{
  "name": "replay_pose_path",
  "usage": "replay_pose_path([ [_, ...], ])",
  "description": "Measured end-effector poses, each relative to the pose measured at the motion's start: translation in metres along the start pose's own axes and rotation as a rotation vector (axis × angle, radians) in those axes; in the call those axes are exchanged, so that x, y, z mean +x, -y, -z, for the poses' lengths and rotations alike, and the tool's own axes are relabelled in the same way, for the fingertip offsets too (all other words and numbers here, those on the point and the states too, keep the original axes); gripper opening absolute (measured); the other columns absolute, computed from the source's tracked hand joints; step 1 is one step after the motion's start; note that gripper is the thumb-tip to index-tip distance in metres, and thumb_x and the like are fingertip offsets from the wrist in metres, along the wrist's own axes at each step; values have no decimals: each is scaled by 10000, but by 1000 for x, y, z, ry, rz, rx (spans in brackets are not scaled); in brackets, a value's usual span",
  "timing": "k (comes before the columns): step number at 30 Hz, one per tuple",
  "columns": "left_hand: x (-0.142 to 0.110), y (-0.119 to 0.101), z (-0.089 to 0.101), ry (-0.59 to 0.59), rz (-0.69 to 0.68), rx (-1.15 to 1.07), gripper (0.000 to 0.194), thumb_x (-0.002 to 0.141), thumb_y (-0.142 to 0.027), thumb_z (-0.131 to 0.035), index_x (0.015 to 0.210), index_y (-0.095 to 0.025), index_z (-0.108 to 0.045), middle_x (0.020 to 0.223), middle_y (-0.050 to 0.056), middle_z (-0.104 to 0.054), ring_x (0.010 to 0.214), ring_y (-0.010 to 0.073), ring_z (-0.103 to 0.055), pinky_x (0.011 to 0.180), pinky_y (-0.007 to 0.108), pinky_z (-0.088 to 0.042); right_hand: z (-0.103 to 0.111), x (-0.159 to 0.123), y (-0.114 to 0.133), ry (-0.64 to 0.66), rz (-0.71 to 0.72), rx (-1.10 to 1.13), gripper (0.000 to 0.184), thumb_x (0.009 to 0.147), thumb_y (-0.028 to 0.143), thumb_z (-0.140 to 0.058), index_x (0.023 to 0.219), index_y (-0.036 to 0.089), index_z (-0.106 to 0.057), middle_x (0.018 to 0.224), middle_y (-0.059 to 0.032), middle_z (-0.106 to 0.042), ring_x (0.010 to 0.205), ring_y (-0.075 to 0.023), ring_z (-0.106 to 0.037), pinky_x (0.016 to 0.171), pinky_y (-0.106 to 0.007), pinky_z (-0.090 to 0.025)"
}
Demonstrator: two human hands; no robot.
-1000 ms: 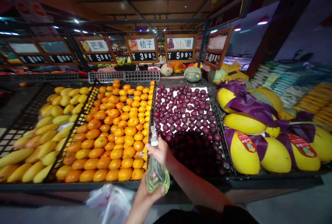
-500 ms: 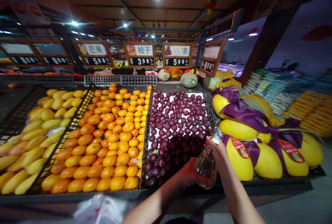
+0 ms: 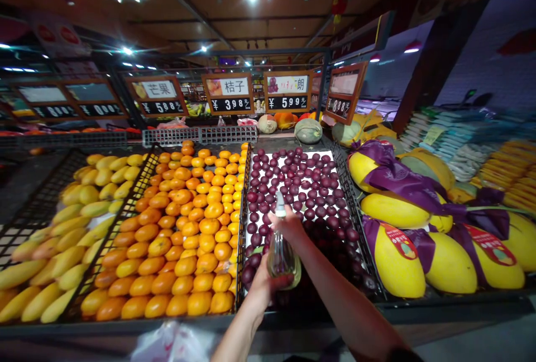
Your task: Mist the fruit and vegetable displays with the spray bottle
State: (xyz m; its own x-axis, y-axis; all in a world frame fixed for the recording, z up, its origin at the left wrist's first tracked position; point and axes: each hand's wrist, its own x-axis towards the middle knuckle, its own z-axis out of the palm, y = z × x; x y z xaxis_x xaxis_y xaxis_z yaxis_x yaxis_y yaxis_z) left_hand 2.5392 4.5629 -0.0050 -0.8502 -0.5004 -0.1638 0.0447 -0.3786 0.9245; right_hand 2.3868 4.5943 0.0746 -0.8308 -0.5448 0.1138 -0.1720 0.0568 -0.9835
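I hold a clear spray bottle (image 3: 281, 256) upright over the near end of the bin of dark purple fruit (image 3: 299, 183). My left hand (image 3: 263, 282) cups the bottle's round base from below, fingers wrapped round it. My right hand (image 3: 293, 227) grips the neck and white spray head at the top. Both forearms reach in from the bottom edge. The bottle hangs just above the fruit, close to the black wire divider (image 3: 242, 222) beside the oranges (image 3: 196, 222).
Yellow mangoes (image 3: 71, 228) fill the left bin, and big yellow melons with purple wrapping (image 3: 419, 222) lie on the right. Price signs (image 3: 228, 94) hang at the back. A white plastic bag (image 3: 171, 342) hangs at the stand's front edge.
Both hands carried the bottle from the divider right to the melons' edge, then back left to the middle of the purple fruit bin. The camera view shifted slightly.
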Motion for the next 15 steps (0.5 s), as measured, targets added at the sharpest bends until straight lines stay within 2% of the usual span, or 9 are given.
replay_pose_path([
  [2, -10, -6, 20, -118, -37, 38, 835, 587, -321, -1005, 1348, -223, -677, 1301, 123, -787, 1280, 382, -694, 1160, 489, -498, -32, 3, 11, 86, 30, -11, 270, 769, 430, -773, 895, 253, -613, 758, -13, -724, 726, -254, -737, 707, -369, -593],
  [4, -16, -10, 37, -212, -80, 65, 778, 635, -388, -979, 1332, -218, -678, 1323, 125, -783, 1295, 396, -694, 1140, 499, -523, -57, 5, 22, 169, 56, -52, 310, 764, 453, -817, 897, 256, -616, 822, -24, -740, 825, -274, -745, 801, -405, -593],
  [6, -17, -15, 48, -273, -107, 71, 786, 636, -432, -973, 1329, -211, -675, 1314, 125, -789, 1290, 415, -699, 1100, 507, -551, -75, 7, 32, 216, 68, -114, 364, 755, 487, -853, 929, 260, -628, 913, -47, -758, 925, -308, -742, 883, -453, -579],
  [8, -13, -20, 54, -307, -125, 67, 827, 607, -426, -984, 1338, -196, -671, 1309, 131, -792, 1288, 424, -700, 1086, 503, -559, -84, 11, 40, 243, 73, -164, 390, 764, 498, -860, 975, 261, -633, 1021, -76, -768, 1012, -338, -736, 932, -483, -565],
  [11, -3, -30, 49, -288, -119, 70, 829, 607, -409, -989, 1332, -169, -665, 1330, 156, -774, 1296, 416, -694, 1076, 487, -564, -78, 22, 43, 222, 82, -185, 375, 798, 502, -832, 999, 251, -639, 1004, -83, -766, 1004, -348, -747, 919, -483, -571],
  [13, 8, -38, 37, -218, -104, 70, 823, 609, -386, -989, 1335, -174, -663, 1315, 150, -773, 1272, 396, -703, 1081, 481, -560, -60, 34, 39, 158, 79, -156, 351, 808, 508, -818, 971, 249, -645, 880, -48, -754, 911, -319, -759, 865, -448, -583],
  [15, 22, -45, 18, -109, -81, 66, 835, 590, -313, -990, 1350, -192, -667, 1290, 132, -783, 1249, 369, -709, 1120, 474, -532, -34, 46, 31, 69, 55, -91, 339, 795, 509, -821, 933, 251, -650, 760, -9, -730, 799, -284, -756, 781, -402, -589],
])
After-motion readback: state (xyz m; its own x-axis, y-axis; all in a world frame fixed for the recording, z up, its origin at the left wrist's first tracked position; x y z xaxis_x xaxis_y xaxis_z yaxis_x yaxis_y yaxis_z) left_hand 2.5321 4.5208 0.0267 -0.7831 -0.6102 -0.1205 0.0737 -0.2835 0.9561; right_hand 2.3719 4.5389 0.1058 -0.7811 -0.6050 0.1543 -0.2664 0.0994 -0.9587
